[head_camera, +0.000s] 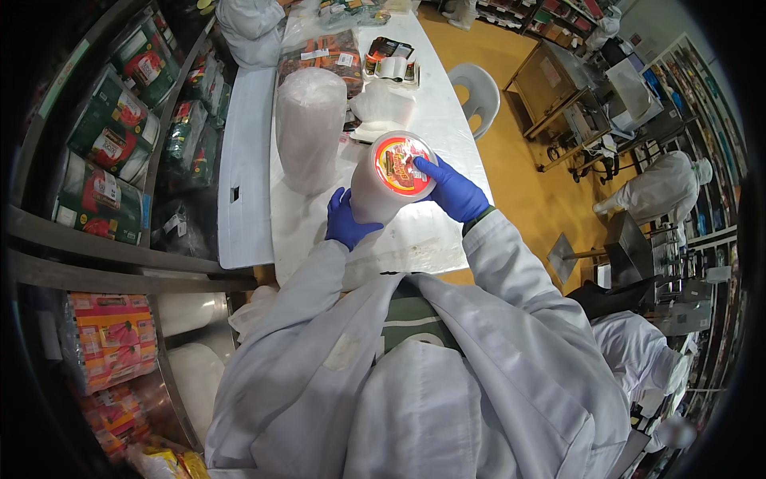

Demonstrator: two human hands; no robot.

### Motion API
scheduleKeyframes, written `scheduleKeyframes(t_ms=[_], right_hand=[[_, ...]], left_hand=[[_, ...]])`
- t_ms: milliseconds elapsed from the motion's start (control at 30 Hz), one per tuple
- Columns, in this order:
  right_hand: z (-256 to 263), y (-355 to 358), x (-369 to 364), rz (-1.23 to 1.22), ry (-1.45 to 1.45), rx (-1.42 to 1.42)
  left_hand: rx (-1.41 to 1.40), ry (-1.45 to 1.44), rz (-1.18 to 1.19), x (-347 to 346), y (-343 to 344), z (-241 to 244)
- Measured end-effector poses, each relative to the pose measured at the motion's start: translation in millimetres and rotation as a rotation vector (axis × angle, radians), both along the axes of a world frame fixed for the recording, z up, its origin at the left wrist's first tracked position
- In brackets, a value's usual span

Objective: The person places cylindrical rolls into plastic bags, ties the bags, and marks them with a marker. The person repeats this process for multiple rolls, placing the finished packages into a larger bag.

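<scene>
A tall, translucent white plastic container [378,200] is held tilted between my gloved hands above the white table. Its round top bears a red and yellow label [398,164] with writing. My right hand [455,188], in a blue glove, grips the top rim, with the thumb pressed onto the label. Lower down, my left hand [349,223], also blue-gloved, cups the near left side of the container. Just beyond my left hand stands a tall cylinder wrapped in cloudy plastic [311,129]; its contents are unclear.
On the white table [431,245] lie a pile of printed labels [392,67], a crumpled clear bag [383,105] and a plastic-wrapped printed pack [323,57]. Metal shelves with packaged goods [114,132] line the left. A white stool [479,96] stands right. Several white-clad people [652,188] are around.
</scene>
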State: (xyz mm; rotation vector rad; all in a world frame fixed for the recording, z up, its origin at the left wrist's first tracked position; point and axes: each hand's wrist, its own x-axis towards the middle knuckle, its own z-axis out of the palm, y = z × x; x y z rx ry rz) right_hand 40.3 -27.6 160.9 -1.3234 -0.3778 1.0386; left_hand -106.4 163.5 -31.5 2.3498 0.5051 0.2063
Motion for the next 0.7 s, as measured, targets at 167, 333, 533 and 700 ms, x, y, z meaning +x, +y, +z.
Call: scheduleKeyframes(t_ms=[167, 333, 533, 700], right_hand=[[1.4, -18.4, -0.5, 0.005, 0.086, 0.075], [-25.4, -42.2, 5.3, -0.04, 0.236, 0.241], [-24.0, -51.6, 14.6, 0.052, 0.197, 0.289], [-39.3, -92.9, 43.9, -0.061, 0.514, 0.365]], left_hand=[[-0.211, -0.226, 0.029, -6.8, -4.6, -5.2], [-0.187, -0.274, 0.052, 4.0, -16.5, 7.0], [-0.151, -0.323, 0.11, 13.8, -23.0, 23.0], [0.179, -0.233, 0.067, 14.7, -47.1, 94.9]])
